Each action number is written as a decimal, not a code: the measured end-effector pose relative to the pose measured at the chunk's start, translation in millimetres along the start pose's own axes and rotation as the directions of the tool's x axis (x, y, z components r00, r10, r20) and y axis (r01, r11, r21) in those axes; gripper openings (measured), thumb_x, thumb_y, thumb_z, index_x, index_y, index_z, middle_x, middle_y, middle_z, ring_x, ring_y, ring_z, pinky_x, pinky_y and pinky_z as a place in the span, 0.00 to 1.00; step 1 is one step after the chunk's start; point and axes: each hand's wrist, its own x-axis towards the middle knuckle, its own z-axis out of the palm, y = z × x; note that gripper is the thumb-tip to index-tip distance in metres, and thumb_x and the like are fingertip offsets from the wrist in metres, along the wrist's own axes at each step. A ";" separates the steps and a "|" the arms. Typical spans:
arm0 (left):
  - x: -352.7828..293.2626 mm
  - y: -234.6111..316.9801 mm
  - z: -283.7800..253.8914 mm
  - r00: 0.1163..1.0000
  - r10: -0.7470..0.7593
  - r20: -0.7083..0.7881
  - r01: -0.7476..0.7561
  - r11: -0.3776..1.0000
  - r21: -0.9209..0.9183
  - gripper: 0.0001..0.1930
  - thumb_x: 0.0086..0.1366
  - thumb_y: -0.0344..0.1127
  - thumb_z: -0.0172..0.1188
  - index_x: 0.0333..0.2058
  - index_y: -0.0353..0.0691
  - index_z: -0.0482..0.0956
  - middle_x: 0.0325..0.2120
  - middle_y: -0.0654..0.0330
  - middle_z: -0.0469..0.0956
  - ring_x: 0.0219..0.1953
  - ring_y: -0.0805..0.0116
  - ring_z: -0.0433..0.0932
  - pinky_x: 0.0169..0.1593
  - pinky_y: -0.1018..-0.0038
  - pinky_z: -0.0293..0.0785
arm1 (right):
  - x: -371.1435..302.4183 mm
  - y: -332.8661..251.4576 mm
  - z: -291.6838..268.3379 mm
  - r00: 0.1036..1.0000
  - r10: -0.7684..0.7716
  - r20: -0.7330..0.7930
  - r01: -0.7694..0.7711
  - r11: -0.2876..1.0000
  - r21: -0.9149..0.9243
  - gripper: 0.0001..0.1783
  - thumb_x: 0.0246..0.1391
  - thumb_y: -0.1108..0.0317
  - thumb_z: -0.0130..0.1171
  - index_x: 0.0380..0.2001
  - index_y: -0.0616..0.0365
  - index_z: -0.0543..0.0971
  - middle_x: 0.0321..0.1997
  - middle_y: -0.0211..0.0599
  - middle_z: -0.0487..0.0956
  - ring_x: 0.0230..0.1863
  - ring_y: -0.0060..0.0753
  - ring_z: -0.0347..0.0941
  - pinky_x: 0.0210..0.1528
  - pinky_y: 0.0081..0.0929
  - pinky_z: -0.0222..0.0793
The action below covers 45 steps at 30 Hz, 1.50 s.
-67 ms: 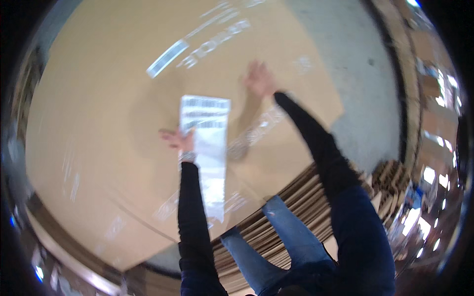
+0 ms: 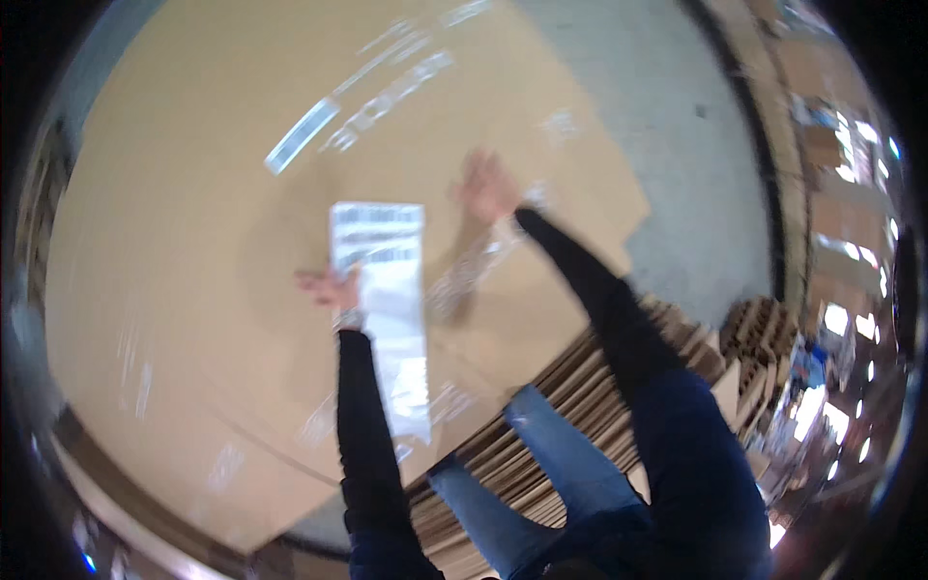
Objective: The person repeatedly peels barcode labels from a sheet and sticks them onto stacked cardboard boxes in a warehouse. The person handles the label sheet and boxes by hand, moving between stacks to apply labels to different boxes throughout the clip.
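Note:
A long white paper sheet (image 2: 391, 319) with rows of dark printed bars lies on a large brown cardboard piece (image 2: 193, 242). My left hand (image 2: 331, 288) is at the sheet's left edge, its fingers spread over the cardboard and its thumb overlapping the paper. To the right of the sheet and farther off, my right hand (image 2: 486, 187) is over the cardboard, slightly blurred, with fingers stretched out and nothing in them. Whether its palm touches the cardboard I cannot tell. Strips of clear tape (image 2: 459, 275) run across the cardboard beside the sheet.
A smaller printed label (image 2: 302, 135) is on the far part of the cardboard. Stacked cardboard sheets (image 2: 580, 387) stand close by my legs. Grey floor (image 2: 691, 184) shows at the right, with more cardboard stacks (image 2: 759, 338) beyond.
The whole view has shifted, so everything sits a little farther left and lower. My right hand has come slightly nearer over the cardboard. My left hand stays by the paper sheet.

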 end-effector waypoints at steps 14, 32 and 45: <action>-200.8 -75.0 -240.1 0.220 0.286 0.932 0.975 -0.104 -0.198 0.30 0.56 0.33 0.60 0.57 0.41 0.61 0.52 0.54 0.67 0.51 0.57 0.67 0.54 0.60 0.66 | -755.0 -91.7 52.8 0.507 0.303 0.807 -0.850 0.331 0.410 0.29 0.53 0.48 0.41 0.37 0.66 0.76 0.40 0.59 0.76 0.45 0.54 0.72 0.48 0.45 0.66; -259.4 -42.1 -633.0 0.016 0.871 0.490 0.829 0.263 -0.494 0.24 0.55 0.32 0.50 0.52 0.32 0.64 0.46 0.54 0.72 0.46 0.60 0.73 0.49 0.66 0.71 | -897.0 -127.9 -182.3 0.906 0.415 0.081 -0.052 -0.083 0.995 0.33 0.53 0.43 0.50 0.48 0.64 0.69 0.47 0.48 0.74 0.50 0.41 0.70 0.52 0.31 0.62; -309.4 -12.7 -696.1 -0.144 0.908 0.394 0.892 0.291 -0.345 0.25 0.57 0.31 0.49 0.55 0.32 0.60 0.48 0.53 0.70 0.48 0.60 0.72 0.51 0.67 0.69 | -921.2 -87.9 -234.2 0.855 0.502 0.132 0.266 -0.641 0.720 0.22 0.57 0.55 0.50 0.43 0.65 0.73 0.40 0.34 0.77 0.39 0.22 0.73 0.42 0.23 0.68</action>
